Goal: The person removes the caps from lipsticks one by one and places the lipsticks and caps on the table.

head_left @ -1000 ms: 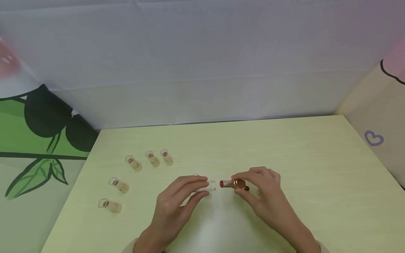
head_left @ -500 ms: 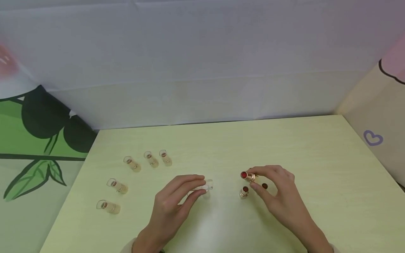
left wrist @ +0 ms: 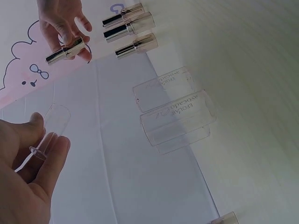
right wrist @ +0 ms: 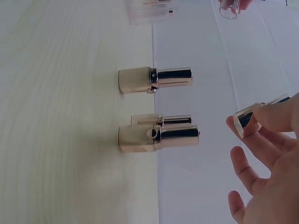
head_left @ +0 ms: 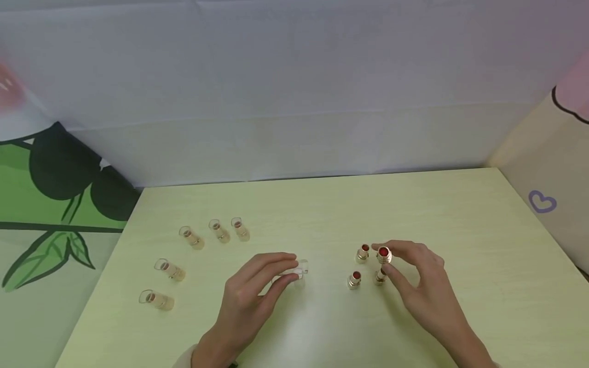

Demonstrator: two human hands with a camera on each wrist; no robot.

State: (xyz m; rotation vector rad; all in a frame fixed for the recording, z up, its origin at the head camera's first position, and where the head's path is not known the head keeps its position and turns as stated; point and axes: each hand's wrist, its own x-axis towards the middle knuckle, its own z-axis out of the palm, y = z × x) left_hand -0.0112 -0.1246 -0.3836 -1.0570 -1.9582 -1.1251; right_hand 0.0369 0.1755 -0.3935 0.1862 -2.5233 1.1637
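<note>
L grip (head_left: 248,296) pinches clr cap (left wrist: 57,120); R grip (head_left: 428,291) pinches gold tube (left wrist: 69,49) w/ red lipstick (head_left: 383,252) in it

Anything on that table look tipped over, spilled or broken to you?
Nothing stands out. The three uncapped lipsticks and the five capped lipsticks all stand upright, with no spill showing. The right hand holds a fourth lipstick and the left hand a clear cap, neither visibly damaged; fine scratches would be too small to tell.
</note>
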